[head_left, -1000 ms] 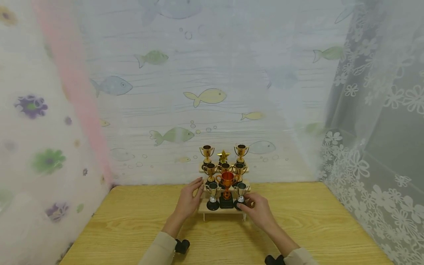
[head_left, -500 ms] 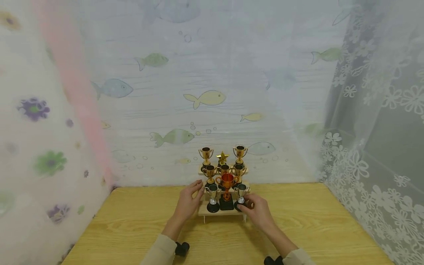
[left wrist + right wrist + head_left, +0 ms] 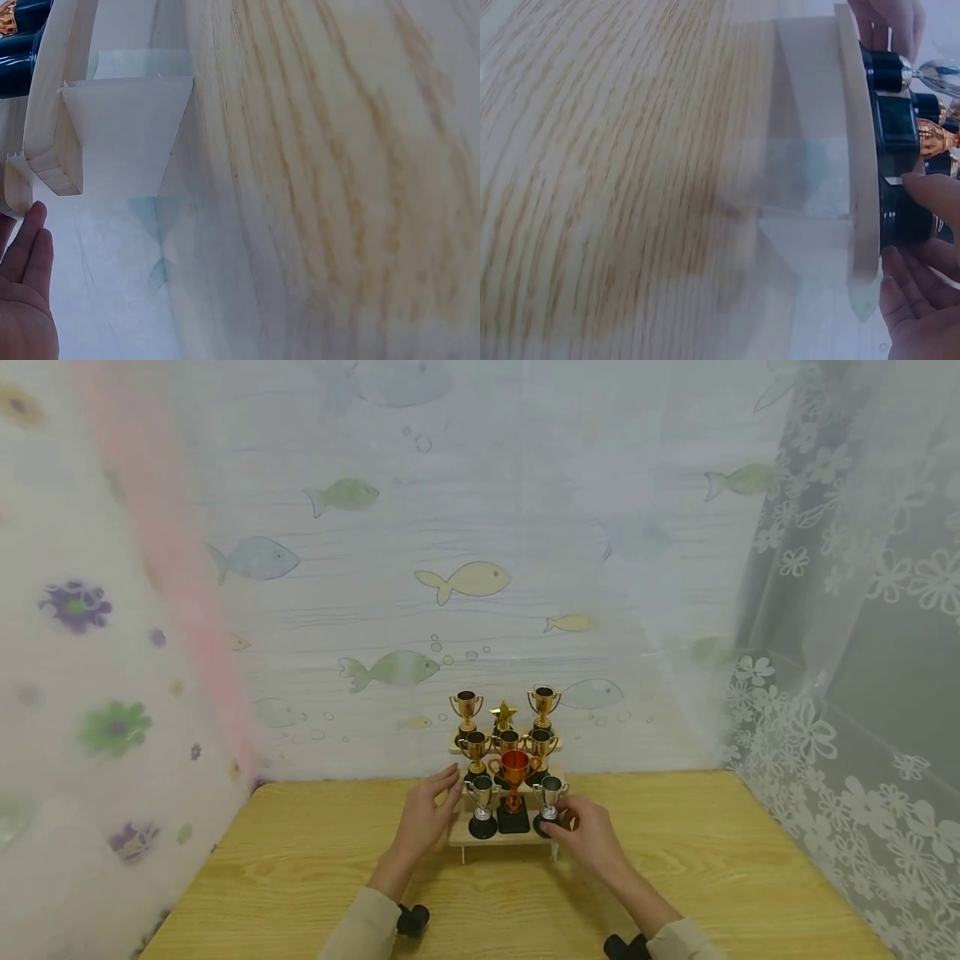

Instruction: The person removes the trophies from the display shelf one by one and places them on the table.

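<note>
Right-hand silver trophy, upright on the lowest tier of a three-tier stand, its base pinched between thumb and fingers in the narrow grip of the right hand. Orange cup just beside it at 9 o'clock, part-hiding the middle one of three gold cups behind; beyond that, second silver trophy. Top tier, towards 12 o'clock: gold star between two gold cups. Left hand: at the stand's 9 o'clock side, fingers extended, grip holding nothing. Desk: wood-grained. Room: fish-printed backdrop at 12 o'clock, flowered sheet at 9, lace curtain at 3. Materials: shiny two-handled cups, round black bases, squared block under the orange one; pale wooden boards on thin upright panels.
</note>
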`<state>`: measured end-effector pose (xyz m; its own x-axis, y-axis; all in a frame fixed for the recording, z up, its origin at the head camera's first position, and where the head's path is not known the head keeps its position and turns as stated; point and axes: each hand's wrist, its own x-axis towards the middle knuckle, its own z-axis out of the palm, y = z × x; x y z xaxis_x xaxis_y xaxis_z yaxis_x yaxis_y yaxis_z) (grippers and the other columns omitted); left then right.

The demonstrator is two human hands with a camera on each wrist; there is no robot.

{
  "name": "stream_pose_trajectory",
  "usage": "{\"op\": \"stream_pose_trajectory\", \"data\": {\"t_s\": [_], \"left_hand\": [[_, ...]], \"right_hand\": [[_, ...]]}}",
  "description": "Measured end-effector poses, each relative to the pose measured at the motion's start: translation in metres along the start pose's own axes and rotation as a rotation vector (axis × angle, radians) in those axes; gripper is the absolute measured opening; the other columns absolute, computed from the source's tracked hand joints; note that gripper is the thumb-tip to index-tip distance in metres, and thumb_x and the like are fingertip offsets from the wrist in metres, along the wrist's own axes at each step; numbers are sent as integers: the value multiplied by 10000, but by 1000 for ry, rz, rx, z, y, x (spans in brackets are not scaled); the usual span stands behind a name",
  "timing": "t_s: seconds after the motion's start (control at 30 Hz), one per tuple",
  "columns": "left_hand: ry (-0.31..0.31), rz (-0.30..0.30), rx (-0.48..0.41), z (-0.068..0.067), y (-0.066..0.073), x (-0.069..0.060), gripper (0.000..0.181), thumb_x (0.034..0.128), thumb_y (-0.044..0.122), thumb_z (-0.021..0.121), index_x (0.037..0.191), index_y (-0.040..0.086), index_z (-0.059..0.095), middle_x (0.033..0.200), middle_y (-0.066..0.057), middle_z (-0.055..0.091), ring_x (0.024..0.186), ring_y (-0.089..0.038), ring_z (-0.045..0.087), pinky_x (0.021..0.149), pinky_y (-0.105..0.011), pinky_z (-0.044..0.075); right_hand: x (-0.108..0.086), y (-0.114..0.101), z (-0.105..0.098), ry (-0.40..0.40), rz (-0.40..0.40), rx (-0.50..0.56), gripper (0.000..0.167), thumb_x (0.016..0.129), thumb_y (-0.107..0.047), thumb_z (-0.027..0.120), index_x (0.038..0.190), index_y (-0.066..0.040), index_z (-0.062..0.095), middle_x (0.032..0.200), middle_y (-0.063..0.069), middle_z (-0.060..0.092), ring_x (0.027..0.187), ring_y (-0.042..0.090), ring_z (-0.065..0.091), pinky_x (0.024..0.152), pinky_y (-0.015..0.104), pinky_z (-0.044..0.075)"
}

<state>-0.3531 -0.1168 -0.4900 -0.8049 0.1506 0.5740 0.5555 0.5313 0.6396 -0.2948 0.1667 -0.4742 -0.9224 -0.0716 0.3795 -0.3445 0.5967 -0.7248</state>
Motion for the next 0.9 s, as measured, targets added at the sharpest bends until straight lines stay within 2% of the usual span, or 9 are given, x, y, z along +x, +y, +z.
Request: {"op": "stream_pose_trajectory", "data": {"t_s": [0.4, 0.9], "left_hand": [[4, 28, 11, -2, 4, 2, 322, 1024, 149, 641, 1279, -41, 690, 1383, -166, 633, 1272, -369, 604, 1070, -534, 471], [-7, 23, 41, -3, 7, 0, 338, 1033, 175, 632, 1290, -38, 685, 1386, -138, 639, 1277, -370, 602, 1068, -538, 474]], "right_hand": [[-1, -6, -10, -47, 36, -17, 202, 821, -124, 858, 953, -82, 711, 794, -19, 648, 691, 141, 532, 592, 253, 434], [0, -5, -23, -37, 10, -56, 188, 814, -139, 864, 914, -72, 719, 806, -5, 659, 687, 120, 514, 600, 240, 436]]}}
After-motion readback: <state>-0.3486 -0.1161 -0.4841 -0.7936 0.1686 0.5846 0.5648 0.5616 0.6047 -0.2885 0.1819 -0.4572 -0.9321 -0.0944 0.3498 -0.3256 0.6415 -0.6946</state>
